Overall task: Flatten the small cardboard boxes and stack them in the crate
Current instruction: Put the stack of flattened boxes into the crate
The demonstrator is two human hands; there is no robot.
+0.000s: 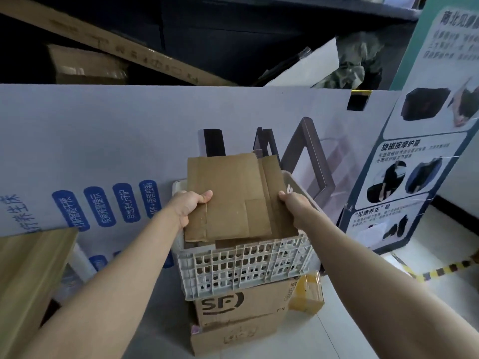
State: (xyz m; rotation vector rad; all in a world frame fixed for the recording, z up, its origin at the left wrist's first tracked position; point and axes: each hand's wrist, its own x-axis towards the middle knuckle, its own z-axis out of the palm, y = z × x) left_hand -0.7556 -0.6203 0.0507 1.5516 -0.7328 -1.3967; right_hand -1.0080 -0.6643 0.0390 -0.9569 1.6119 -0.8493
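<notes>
Head view looks down both forearms at a flattened cardboard box (pixel 228 198) held tilted over the top of the white lattice crate (pixel 243 270), its near edge just above the crate's front rim. The left hand (pixel 190 206) grips the sheet's left edge, thumb on top; the right hand (pixel 293 206) grips the right edge the same way. The fingers of both hands are hidden beneath the cardboard. The sheet covers most of the crate's inside, so its contents are hard to make out, apart from brown cardboard glimpsed through the slots. The crate sits on a brown SF box (pixel 241 304), whose lower part is cut off by another carton (pixel 233 335).
</notes>
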